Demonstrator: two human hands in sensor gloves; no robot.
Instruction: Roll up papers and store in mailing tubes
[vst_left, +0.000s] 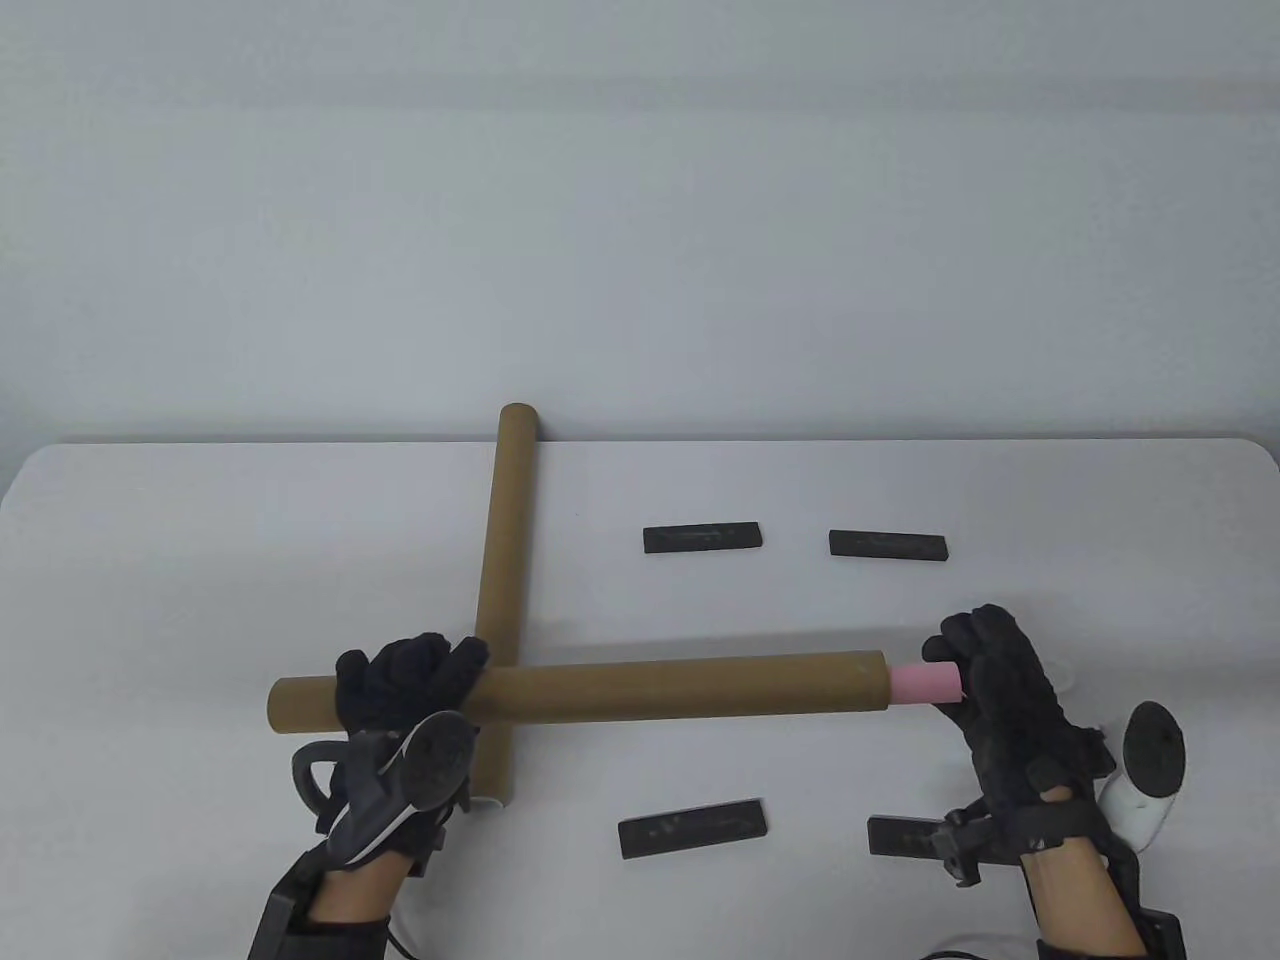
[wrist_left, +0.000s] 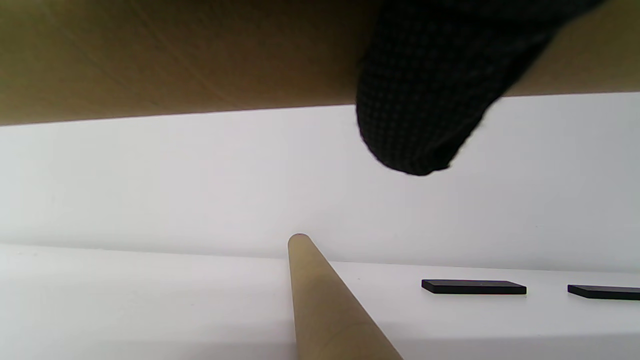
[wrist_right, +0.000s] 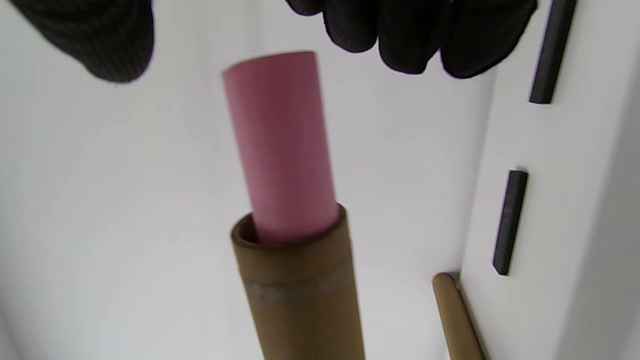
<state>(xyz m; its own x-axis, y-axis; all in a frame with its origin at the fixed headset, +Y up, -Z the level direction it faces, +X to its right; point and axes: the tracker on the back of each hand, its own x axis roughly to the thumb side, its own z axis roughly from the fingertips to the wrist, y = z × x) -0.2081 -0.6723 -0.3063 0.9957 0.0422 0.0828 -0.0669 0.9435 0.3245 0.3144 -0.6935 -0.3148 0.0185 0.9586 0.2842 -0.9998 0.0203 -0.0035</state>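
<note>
Fingers on the left hand are wrapped round the held mailing tube near its left end, keeping it level above the surface. Over on the right hand, the fingers sit curled at the end of the pink paper roll, though the right wrist view shows them spread just past the tip, so I can't say whether they actually pinch it or only push.

Most of the roll looks to be inside already, with a short stub poking out of the tube's right mouth. Rolled paper like that is probably light and soft, easy to crush or let spring open, so I'd push on the end face instead of squeezing the sides. Cardboard tube should be stiff and light, a bit slick, so a grip near the end is fine.

Around it: a second tube lies on the surface, crossing under the held one near the left hand, so lowering would bump it. Four black bars lie well clear.
</note>
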